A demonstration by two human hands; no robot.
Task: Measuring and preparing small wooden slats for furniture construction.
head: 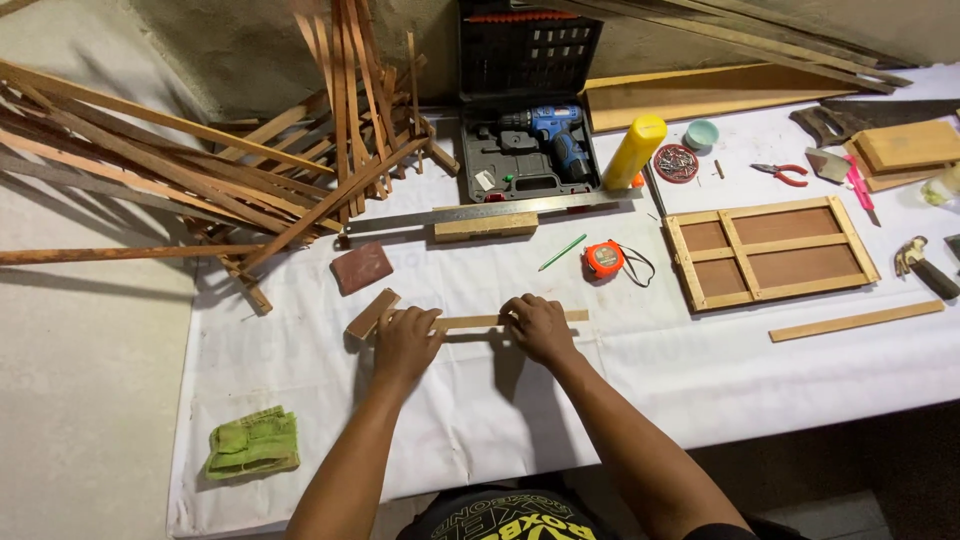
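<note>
Now we press a thin pale wooden strip [510, 321] flat on the white-covered surface [300, 370], left hand [405, 345] and right hand [538, 328] spread over it, aligning comes next.

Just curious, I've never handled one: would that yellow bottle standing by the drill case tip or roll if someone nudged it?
The yellow bottle is tall and narrow, so a nudge would probably tip it. Its round body would then likely roll on the white cloth.

One head cam only, looking steeply down from above the person's chest, facing fwd across the white-covered table [300, 400] toward the back wall [240, 50]. Close to the forearms at bottom; far table edge w/ drill case [525, 100] near top. No 2nd view.
</note>
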